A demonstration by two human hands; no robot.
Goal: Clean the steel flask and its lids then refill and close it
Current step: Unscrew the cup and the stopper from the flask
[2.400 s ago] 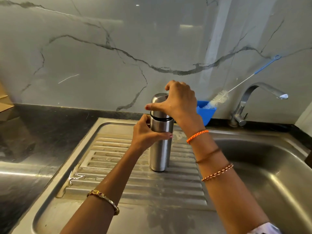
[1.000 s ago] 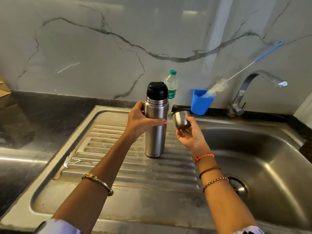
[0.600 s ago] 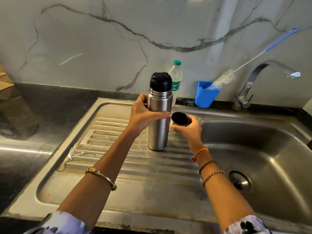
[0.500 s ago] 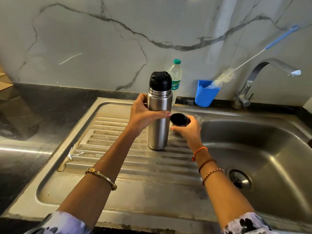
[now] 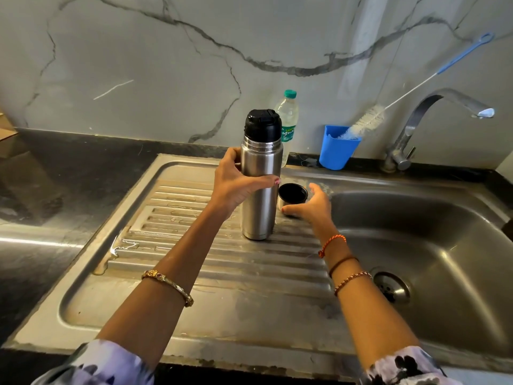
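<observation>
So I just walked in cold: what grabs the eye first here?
A tall steel flask with a black inner lid stands on the draining board, gripped by the left hand. Beside it sits the steel cup lid, mouth up, by the open right hand.

Pretty bright, soft light overall. There's a shiny glare streak on the dark counter [image 5: 33, 240] at left and highlights on the steel sink [image 5: 444, 245]. Wide-angle lens bends the edges. Sleeves at the bottom look blurry, middle's sharp.
</observation>
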